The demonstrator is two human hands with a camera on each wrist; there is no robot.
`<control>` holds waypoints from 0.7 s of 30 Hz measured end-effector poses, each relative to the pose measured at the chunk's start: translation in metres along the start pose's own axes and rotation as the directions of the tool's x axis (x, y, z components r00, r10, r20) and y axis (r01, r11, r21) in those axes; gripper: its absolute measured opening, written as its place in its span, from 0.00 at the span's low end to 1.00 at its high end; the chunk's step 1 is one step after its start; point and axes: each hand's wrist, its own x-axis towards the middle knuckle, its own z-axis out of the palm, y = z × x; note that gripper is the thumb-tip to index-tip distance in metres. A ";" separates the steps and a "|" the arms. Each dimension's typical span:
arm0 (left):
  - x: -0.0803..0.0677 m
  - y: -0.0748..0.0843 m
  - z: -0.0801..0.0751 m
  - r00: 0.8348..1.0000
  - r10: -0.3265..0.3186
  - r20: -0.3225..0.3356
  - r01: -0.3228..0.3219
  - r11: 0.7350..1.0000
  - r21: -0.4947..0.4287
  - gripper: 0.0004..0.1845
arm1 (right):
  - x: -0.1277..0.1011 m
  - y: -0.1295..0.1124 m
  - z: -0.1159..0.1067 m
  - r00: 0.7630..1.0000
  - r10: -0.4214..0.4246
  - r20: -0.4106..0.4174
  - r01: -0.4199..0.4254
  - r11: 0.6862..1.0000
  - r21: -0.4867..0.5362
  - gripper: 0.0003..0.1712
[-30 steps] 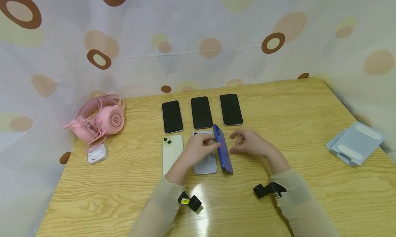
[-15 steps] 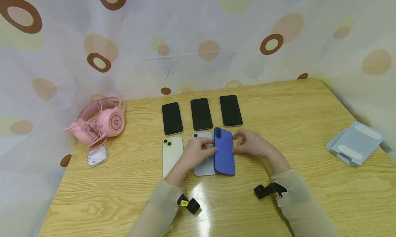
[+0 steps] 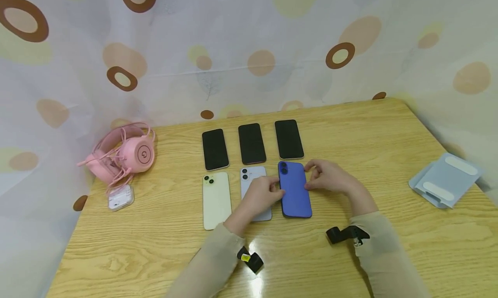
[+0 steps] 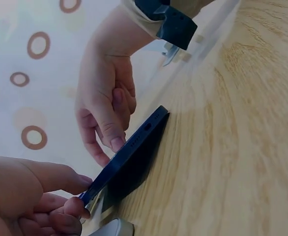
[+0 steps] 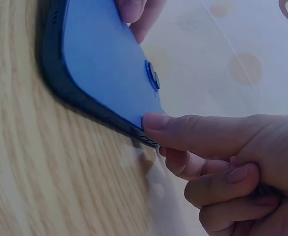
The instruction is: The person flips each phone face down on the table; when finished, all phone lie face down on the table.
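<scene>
Lavender phone point(image 3: 247, 183), black phones point(image 3: 252, 143) near blue phone point(image 3: 296, 192)

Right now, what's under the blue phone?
Table shows past the near edge of the blue phone; left hand and right hand pinch its sides. Most of what's directly beneath is covered, so can't tell if anything else lies there.
</scene>
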 end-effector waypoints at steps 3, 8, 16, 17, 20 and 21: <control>0.002 0.000 0.004 1.000 -0.017 -0.002 0.017 1.000 0.011 0.15 | -0.001 0.002 -0.002 1.000 0.009 0.000 -0.009 1.000 -0.006 0.28; 0.004 -0.001 0.008 0.999 -0.041 -0.008 0.041 0.999 0.028 0.18 | -0.002 0.001 -0.005 1.000 0.016 0.001 -0.016 1.000 -0.015 0.28; 0.004 0.000 0.008 0.999 -0.049 -0.017 0.050 0.997 0.059 0.19 | -0.001 0.000 -0.006 1.000 0.011 0.000 -0.011 1.000 -0.023 0.28; 0.004 0.001 0.008 0.999 -0.047 -0.014 0.048 0.997 0.062 0.19 | -0.002 0.000 -0.006 1.000 0.013 0.002 -0.013 1.000 -0.019 0.28; 0.003 0.001 0.008 0.999 -0.038 -0.001 0.038 0.997 0.064 0.19 | -0.002 0.000 -0.006 1.000 0.015 0.006 -0.015 1.000 -0.010 0.28; 0.003 0.001 0.008 0.999 -0.036 0.003 0.036 0.997 0.063 0.19 | -0.002 0.001 -0.005 1.000 0.016 0.006 -0.016 1.000 -0.008 0.28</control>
